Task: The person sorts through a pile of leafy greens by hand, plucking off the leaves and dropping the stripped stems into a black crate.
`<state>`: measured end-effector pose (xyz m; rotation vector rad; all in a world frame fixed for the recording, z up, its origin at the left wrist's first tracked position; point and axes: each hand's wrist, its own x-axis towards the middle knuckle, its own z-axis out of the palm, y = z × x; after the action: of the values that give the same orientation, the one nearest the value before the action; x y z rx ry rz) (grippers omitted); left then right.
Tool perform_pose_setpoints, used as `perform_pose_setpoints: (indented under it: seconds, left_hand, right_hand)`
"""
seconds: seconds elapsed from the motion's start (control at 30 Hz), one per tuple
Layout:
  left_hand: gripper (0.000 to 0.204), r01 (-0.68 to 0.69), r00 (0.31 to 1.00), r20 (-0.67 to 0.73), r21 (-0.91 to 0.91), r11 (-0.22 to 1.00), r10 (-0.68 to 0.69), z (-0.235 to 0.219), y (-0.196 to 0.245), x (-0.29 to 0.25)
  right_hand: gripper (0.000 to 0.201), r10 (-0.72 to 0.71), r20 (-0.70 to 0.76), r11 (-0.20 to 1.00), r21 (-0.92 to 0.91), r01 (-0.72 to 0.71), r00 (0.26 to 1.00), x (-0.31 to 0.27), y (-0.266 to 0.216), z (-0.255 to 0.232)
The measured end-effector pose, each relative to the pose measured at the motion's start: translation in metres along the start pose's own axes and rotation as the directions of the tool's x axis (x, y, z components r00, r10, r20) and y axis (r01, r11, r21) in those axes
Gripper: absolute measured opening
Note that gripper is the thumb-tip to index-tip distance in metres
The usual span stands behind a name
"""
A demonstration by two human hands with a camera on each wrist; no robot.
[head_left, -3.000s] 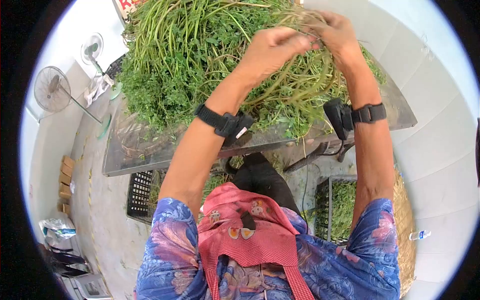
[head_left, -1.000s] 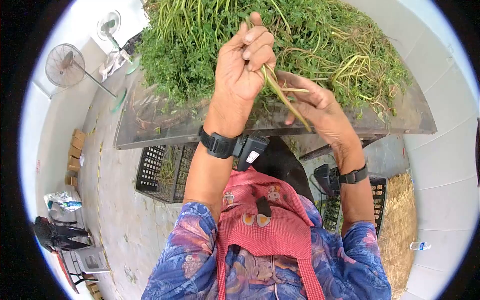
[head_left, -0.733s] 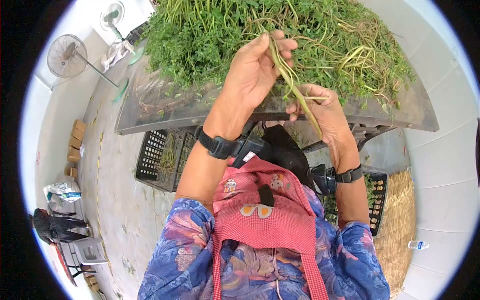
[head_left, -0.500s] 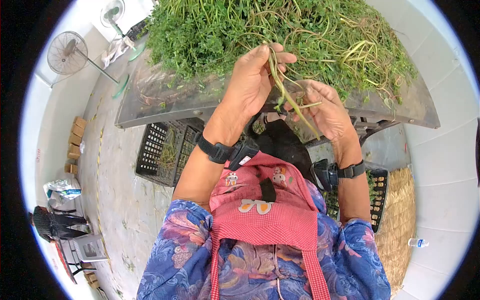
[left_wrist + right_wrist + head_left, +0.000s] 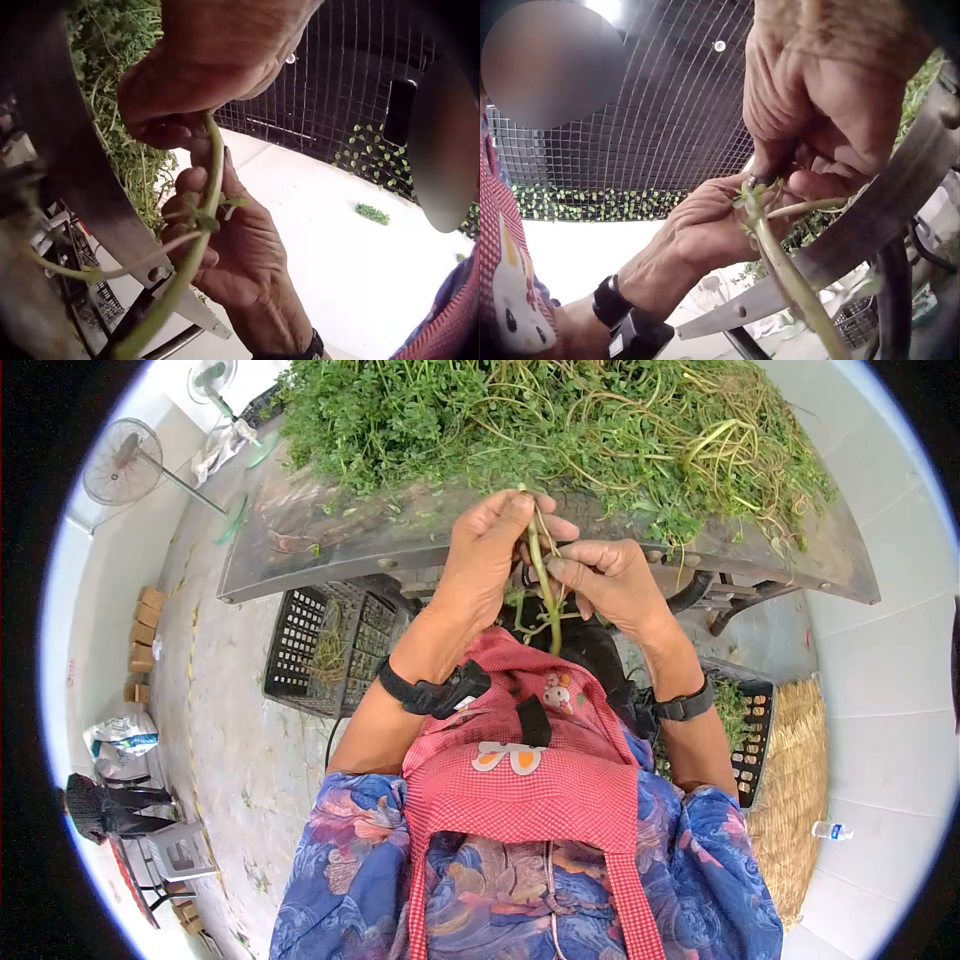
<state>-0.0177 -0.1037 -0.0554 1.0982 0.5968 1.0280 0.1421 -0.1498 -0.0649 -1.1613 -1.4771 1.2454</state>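
Note:
A thick green plant stem with thinner side shoots slants down between the hands, just in front of the table's edge. My left hand grips its upper part between thumb and fingers. Close beside it, my right hand pinches at the stem with thumb and fingertips. Small leaves sprout from a node on the stem in the left wrist view. In the right wrist view, the right thumb meets the stem at a leafy node, and the left hand is behind it.
A large heap of leafy green stems covers much of the metal-edged table. Black crates with plant stems stand below at left and right. A woven straw bundle is at the right, and standing fans at the left.
Both hands have come from over the heap down towards the body, bringing the stem in front of the table edge. The right hand, looser around the stem before, now pinches it beside the left.

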Motion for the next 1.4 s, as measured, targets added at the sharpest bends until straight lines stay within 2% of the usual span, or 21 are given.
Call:
perform_pose_setpoints:
  seconds: [0.13,0.17,0.33,0.4,0.47,0.53,0.6,0.63,0.67,0.73,0.8,0.83,0.87,0.9,0.93,1.0,1.17,1.27,1.33,1.37,1.4]
  left_hand:
    - [0.026,0.005,1.0,0.019,-0.173,0.985,-0.002,0.0,-0.005,-0.007]
    - [0.025,-0.021,1.0,0.018,-0.172,0.985,0.025,0.003,-0.005,-0.008]
    - [0.026,-0.058,0.998,-0.005,-0.242,0.968,0.059,0.012,-0.012,-0.007]
    - [0.026,-0.214,0.972,0.04,-0.267,0.94,0.232,0.007,-0.014,-0.003]
    - [0.026,-0.265,0.959,0.029,-0.274,0.925,0.283,-0.008,-0.001,-0.005]
    - [0.026,-0.143,0.973,0.078,-0.541,0.829,0.219,-0.023,0.01,-0.005]
    - [0.024,-0.082,0.984,0.071,-0.637,0.767,0.164,-0.027,0.009,-0.003]
    - [0.022,0.022,0.976,0.163,-0.737,0.676,0.146,-0.032,0.009,0.0]
    - [0.021,0.131,0.957,0.253,-0.812,0.568,0.141,-0.034,0.008,-0.001]
    - [0.019,0.117,0.974,0.203,-0.831,0.544,0.101,-0.031,0.008,-0.005]
    - [0.019,0.204,0.957,0.282,-0.823,0.531,0.068,-0.034,0.006,-0.006]
    - [0.019,0.204,0.958,0.278,-0.822,0.531,0.062,-0.034,0.005,-0.006]
    - [0.019,0.215,0.957,0.283,-0.834,0.508,0.061,-0.034,0.004,-0.006]
    - [0.019,0.225,0.955,0.289,-0.846,0.484,0.062,-0.034,0.004,-0.005]
    - [0.019,0.225,0.955,0.289,-0.846,0.483,0.06,-0.034,0.003,-0.005]
    - [0.02,0.259,0.941,0.329,-0.846,0.467,0.075,-0.035,0.002,-0.005]
    - [0.021,0.249,0.947,0.316,-0.842,0.479,0.064,-0.039,-0.002,-0.006]
    - [0.023,0.196,0.964,0.26,-0.822,0.535,0.047,-0.039,-0.002,-0.008]
    - [0.024,0.156,0.975,0.22,-0.801,0.578,0.043,-0.037,-0.003,-0.01]
    - [0.024,0.143,0.974,0.218,-0.79,0.597,0.055,-0.034,-0.006,-0.012]
    - [0.025,0.131,0.974,0.216,-0.778,0.614,0.066,-0.031,-0.008,-0.014]
  right_hand:
    - [0.019,-0.038,-0.089,0.996,0.076,0.045,0.995,-0.004,-0.001,0.005]
    - [0.019,-0.114,-0.127,0.992,0.042,0.12,0.985,-0.007,-0.004,0.007]
    - [0.019,-0.101,-0.302,0.995,-0.014,0.102,0.948,-0.003,0.002,0.006]
    - [0.016,0.082,-0.425,0.938,0.338,0.074,0.901,-0.003,0.007,-0.007]
    - [0.018,0.091,-0.581,0.942,0.314,0.12,0.809,-0.004,0.022,-0.044]
    - [0.022,0.046,-0.536,0.911,0.369,0.185,0.843,-0.011,0.019,-0.051]
    - [0.022,0.001,-0.236,0.852,0.509,0.123,0.972,-0.021,0.018,-0.047]
    - [0.022,0.002,-0.093,0.782,0.621,0.057,0.996,-0.022,0.025,-0.044]
    - [0.022,0.005,-0.09,0.78,0.624,0.052,0.996,-0.023,0.031,-0.039]
    - [0.022,0.011,-0.012,0.802,0.598,-0.001,1.0,-0.026,0.036,-0.021]
    - [0.022,-0.025,0.056,0.793,0.608,-0.014,0.998,-0.034,0.025,-0.008]
    - [0.022,-0.011,0.063,0.932,0.362,-0.012,0.998,-0.038,0.016,-0.001]
    - [0.023,0.003,0.065,0.996,0.085,-0.008,0.998,-0.04,0.011,0.005]
    - [0.025,-0.182,0.071,0.982,-0.038,0.185,0.981,-0.035,0.02,0.011]
    - [0.025,-0.181,0.071,0.982,-0.037,0.184,0.981,-0.035,0.024,0.013]
    - [0.028,-0.04,0.199,0.997,-0.054,0.052,0.979,-0.036,0.027,0.017]
    - [0.025,-0.068,0.187,0.985,-0.145,0.096,0.98,-0.04,0.03,0.025]
    - [0.02,0.0,0.159,0.98,-0.197,0.032,0.987,-0.041,0.029,0.026]
    - [0.018,-0.077,0.034,0.949,-0.304,0.084,0.996,-0.04,0.035,0.028]
    - [0.018,-0.078,0.035,0.948,-0.306,0.085,0.996,-0.037,0.043,0.029]
    - [0.019,-0.077,-0.059,0.957,-0.284,0.058,0.995,-0.031,0.051,0.031]
